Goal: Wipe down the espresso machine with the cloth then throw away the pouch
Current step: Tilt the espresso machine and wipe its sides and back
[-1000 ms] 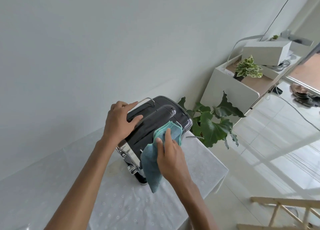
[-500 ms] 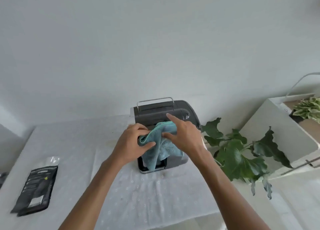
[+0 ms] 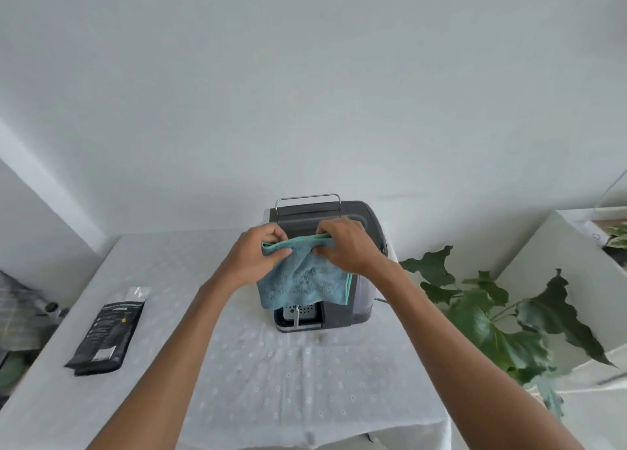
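A dark grey espresso machine (image 3: 359, 219) with a chrome rail on top stands at the back middle of the table. A teal cloth (image 3: 302, 280) hangs in front of it, covering most of its front. My left hand (image 3: 258, 252) pinches the cloth's upper left edge and my right hand (image 3: 346, 246) grips its upper right edge, so the cloth is stretched between them. Below the cloth the drip tray (image 3: 300, 315) shows. A black pouch (image 3: 108, 334) with a clear torn top lies flat on the table's left side, away from both hands.
The table wears a white eyelet tablecloth (image 3: 271, 381). A large-leaved green plant (image 3: 492, 314) stands close to the right of the table, beside a white shelf unit (image 3: 559, 252). Cluttered items (image 3: 20, 314) lie at the far left. A white wall rises right behind the machine.
The view swung from the machine's side to its front. My left hand left the machine's top and took the cloth; both hands now spread it out by its upper edge.
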Motion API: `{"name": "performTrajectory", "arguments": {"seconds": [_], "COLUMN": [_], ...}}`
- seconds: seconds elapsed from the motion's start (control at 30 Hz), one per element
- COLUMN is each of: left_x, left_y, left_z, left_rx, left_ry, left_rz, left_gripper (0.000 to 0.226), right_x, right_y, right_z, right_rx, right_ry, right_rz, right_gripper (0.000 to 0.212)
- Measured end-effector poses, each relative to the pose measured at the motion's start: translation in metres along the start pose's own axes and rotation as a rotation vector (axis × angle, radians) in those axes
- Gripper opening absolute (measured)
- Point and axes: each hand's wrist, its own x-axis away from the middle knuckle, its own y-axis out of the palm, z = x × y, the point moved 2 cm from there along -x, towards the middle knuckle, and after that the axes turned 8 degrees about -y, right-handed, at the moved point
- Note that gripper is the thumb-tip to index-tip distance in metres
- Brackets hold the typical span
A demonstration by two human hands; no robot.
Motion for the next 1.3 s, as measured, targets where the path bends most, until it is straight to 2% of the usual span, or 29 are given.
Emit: {"name": "performTrajectory", "arguments": {"seconds": [0.13,0.3,0.33,0.4,0.47,0.67,0.77,0.87,1.0,1.13,1.3], "left_x": [0.009,0.017,0.018,0.023,0.028,0.044,0.05,0.062,0.071,0.073,0.058], "left_y": [0.005,0.025,0.033,0.052,0.075,0.151,0.185,0.219,0.254,0.278,0.299], "left_z": [0.012,0.033,0.038,0.049,0.061,0.106,0.118,0.123,0.123,0.123,0.12], "left_rx": [0.039,0.101,0.115,0.136,0.16,0.196,0.195,0.193,0.189,0.156,0.087], "left_ry": [0.06,0.014,0.012,0.013,0.005,-0.092,-0.159,-0.221,-0.304,-0.353,-0.346], "left_rz": [0.049,0.07,0.08,0.118,0.183,0.351,0.424,0.475,0.524,0.578,0.656], "left_gripper": [0.02,0.03,0.031,0.03,0.025,0.017,0.016,0.017,0.03,0.037,0.035], "right_x": [0.021,0.048,0.054,0.066,0.078,0.111,0.123,0.136,0.144,0.144,0.123], "right_y": [-0.012,-0.036,-0.042,-0.052,-0.062,-0.079,-0.077,-0.069,-0.053,-0.032,-0.008], "right_z": [0.011,0.032,0.037,0.049,0.066,0.135,0.165,0.186,0.208,0.227,0.251], "right_rx": [-0.11,-0.201,-0.204,-0.171,-0.145,-0.158,-0.183,-0.21,-0.256,-0.279,-0.328], "right_ry": [-0.064,-0.121,-0.128,-0.147,-0.148,-0.154,-0.174,-0.169,-0.133,-0.135,-0.146], "right_rz": [0.09,0.181,0.176,0.155,0.161,0.122,0.074,0.016,0.02,0.084,0.221], "right_gripper": [0.022,0.019,0.024,0.048,0.057,0.046,0.048,0.063,0.079,0.078,0.072]}}
